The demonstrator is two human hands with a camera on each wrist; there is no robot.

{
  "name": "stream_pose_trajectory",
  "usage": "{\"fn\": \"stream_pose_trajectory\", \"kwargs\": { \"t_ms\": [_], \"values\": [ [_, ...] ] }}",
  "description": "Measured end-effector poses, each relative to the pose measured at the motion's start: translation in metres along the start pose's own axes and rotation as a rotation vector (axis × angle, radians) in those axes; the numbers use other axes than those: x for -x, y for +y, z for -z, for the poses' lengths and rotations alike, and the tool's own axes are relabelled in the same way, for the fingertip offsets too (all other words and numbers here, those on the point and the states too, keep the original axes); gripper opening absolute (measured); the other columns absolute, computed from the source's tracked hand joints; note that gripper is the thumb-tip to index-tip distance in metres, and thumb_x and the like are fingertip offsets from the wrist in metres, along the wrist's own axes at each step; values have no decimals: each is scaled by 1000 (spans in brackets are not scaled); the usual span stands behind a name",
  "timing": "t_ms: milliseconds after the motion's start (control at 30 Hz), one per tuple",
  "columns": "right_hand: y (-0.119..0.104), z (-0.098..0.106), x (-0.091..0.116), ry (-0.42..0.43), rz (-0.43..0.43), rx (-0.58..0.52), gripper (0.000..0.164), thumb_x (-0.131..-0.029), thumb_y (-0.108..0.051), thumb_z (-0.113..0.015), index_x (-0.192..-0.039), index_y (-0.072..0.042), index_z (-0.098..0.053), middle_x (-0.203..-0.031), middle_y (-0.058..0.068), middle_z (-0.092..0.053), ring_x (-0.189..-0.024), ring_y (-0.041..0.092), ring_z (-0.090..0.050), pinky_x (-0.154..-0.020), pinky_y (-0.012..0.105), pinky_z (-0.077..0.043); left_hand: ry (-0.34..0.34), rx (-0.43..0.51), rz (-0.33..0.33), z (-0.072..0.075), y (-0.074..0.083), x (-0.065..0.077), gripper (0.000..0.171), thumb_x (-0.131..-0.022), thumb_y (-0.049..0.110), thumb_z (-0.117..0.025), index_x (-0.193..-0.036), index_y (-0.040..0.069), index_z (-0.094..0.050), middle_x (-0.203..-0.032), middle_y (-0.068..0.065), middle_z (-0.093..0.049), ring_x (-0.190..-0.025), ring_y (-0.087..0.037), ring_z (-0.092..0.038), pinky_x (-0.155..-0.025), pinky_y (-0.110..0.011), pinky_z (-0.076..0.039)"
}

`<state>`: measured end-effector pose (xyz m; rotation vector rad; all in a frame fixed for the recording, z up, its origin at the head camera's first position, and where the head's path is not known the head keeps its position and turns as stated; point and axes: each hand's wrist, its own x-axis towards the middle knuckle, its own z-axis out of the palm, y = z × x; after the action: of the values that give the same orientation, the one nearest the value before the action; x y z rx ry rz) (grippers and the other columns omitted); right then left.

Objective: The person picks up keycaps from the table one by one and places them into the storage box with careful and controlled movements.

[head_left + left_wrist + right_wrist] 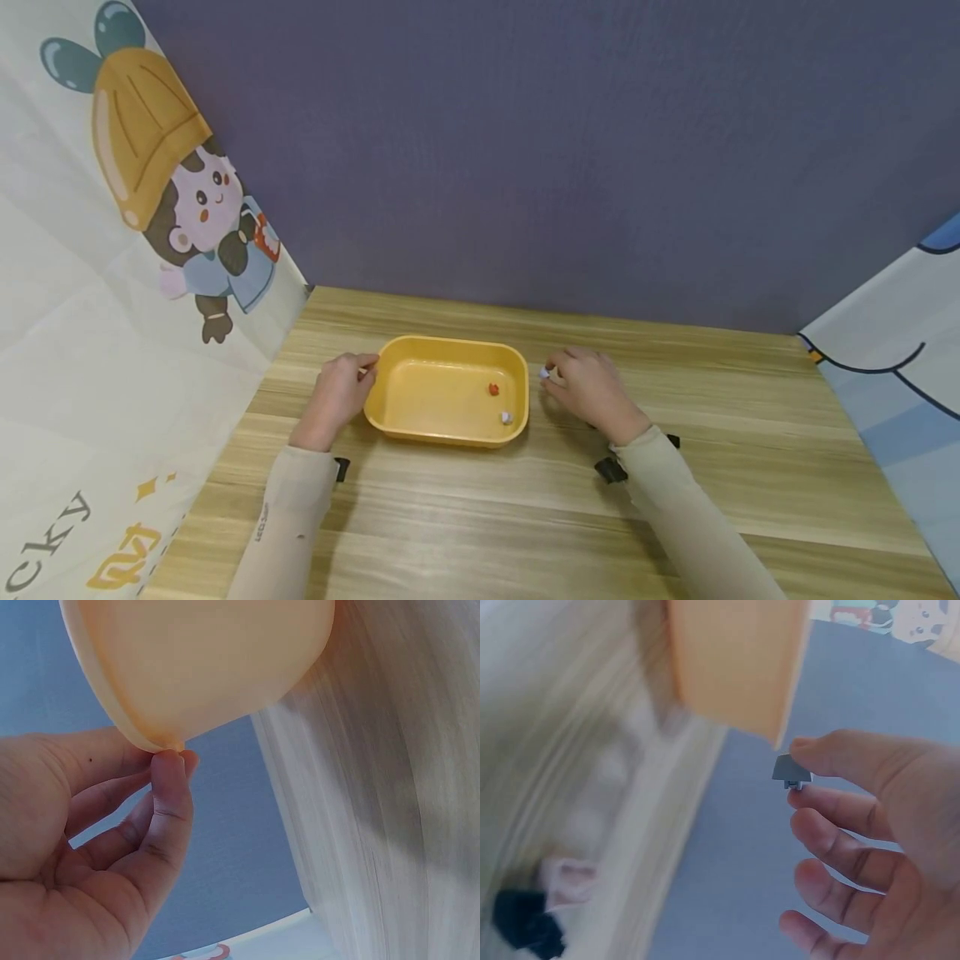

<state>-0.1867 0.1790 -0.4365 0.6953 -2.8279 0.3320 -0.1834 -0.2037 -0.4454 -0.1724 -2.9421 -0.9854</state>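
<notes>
A yellow tray (pixel 446 439) stands on the wooden table, holding a small red piece (pixel 493 389) and a whitish keycap (pixel 506 417) near its right end. My left hand (pixel 341 392) pinches the tray's left rim between thumb and fingers; the left wrist view shows the thumb pressed on the edge. Just off the tray's right side, my right hand (pixel 592 387) pinches a pale keycap (pixel 792 772) between thumb and index finger. The keycap's stem shows beneath it, and the other fingers are loosely bent.
In the right wrist view, a blurred black piece (pixel 526 922) and a pinkish piece (pixel 568 882) lie on the table. A dark blue-grey panel (pixel 555 167) rises behind the table. Printed curtains (pixel 82 333) hang at both sides.
</notes>
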Motion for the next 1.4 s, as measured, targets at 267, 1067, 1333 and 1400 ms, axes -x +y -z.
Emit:
{"fn": "stream_pose_trajectory", "kwargs": {
  "t_ms": [267, 1067, 1333, 1400],
  "values": [
    [-25, 8, -12, 32, 64, -20, 18, -90, -29, -75, -97, -12, -74, -85, 1, -64, -75, 18, -60, -64, 39, -49, -3, 3, 11, 0, 2, 0, 30, -99, 3, -57, -126, -9, -64, -114, -27, -67, -93, -32, -69, -63, -32, -59],
    [-82, 8, -37, 12, 219, -42, 26, -90, -29, -77, -108, -11, -72, -96, 2, -66, -88, 22, -64, -84, 47, -52, 9, 6, 2, 0, 1, 1, 30, -99, 2, -58, -126, -9, -64, -115, -27, -67, -91, -32, -69, -62, -32, -58],
    [-66, 20, -20, 9, 163, -47, 23, -89, -28, -78, -105, -12, -72, -93, 1, -66, -85, 21, -62, -86, 51, -50, 7, 1, 2, -1, 1, 1, 30, -99, 3, -58, -126, -9, -64, -115, -26, -67, -92, -32, -70, -64, -33, -58],
    [-59, 25, -13, 13, 154, -34, 23, -89, -27, -78, -105, -11, -72, -95, 1, -67, -89, 23, -64, -88, 53, -49, 4, 3, 6, -1, 1, 1, 30, -99, 3, -58, -126, -8, -64, -116, -26, -67, -92, -32, -69, -64, -33, -59]
  ]
}}
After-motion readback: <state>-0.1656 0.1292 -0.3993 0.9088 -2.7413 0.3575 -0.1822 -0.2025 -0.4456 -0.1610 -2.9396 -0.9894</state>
